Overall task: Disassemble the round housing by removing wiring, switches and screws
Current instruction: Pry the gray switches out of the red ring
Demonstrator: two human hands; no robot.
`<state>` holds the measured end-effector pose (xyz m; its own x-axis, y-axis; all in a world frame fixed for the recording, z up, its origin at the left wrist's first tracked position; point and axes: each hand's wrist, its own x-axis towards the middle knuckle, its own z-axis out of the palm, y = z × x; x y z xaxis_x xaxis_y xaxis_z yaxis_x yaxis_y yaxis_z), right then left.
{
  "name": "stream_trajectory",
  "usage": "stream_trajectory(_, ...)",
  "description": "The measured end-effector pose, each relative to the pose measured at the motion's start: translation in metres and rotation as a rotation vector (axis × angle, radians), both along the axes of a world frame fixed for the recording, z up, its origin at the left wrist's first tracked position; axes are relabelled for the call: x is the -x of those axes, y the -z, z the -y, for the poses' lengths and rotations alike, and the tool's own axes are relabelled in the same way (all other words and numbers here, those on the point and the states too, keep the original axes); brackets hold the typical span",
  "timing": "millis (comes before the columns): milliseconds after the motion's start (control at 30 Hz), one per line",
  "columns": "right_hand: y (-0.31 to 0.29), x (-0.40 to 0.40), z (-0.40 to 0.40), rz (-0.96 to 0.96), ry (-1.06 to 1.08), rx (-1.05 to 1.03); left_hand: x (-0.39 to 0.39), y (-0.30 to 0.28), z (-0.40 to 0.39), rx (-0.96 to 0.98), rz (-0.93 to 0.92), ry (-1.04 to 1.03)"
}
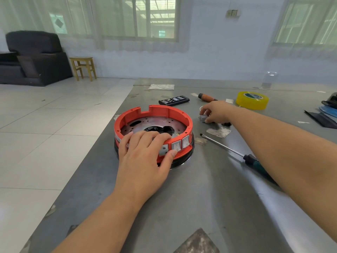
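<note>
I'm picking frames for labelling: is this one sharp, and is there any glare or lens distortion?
Head view: mostly sharp; left hand on the red housing and the screwdriver are crisp. Wide-angle bending shows at the window frames and table edge. Soft daylight, faint shadows, a mild sheen on the table's right side. The right hand hides most of a small grey part.

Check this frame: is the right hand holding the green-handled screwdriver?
No. The screwdriver lies loose on the table, while the right hand grips a small grey switch beyond the red housing.
</note>
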<state>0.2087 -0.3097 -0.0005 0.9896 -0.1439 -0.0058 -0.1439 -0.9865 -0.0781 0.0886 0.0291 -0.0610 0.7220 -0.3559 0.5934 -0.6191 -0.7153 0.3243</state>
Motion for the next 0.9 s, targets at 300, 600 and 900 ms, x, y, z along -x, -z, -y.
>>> stream_trajectory(300, -0.004, 0.014, 0.005, -0.041, 0.036, 0.083, 0.001, -0.001, -0.001, 0.005, 0.002, 0.006)
stream_trajectory(600, -0.018, 0.088, -0.039, 0.134, -0.006, 0.070, 0.002, -0.004, -0.002, -0.005, 0.000, 0.007)
stream_trajectory(900, 0.014, 0.194, -0.070, 0.121, 0.223, 0.303, 0.017, -0.012, -0.005, 0.025, 0.039, -0.028)
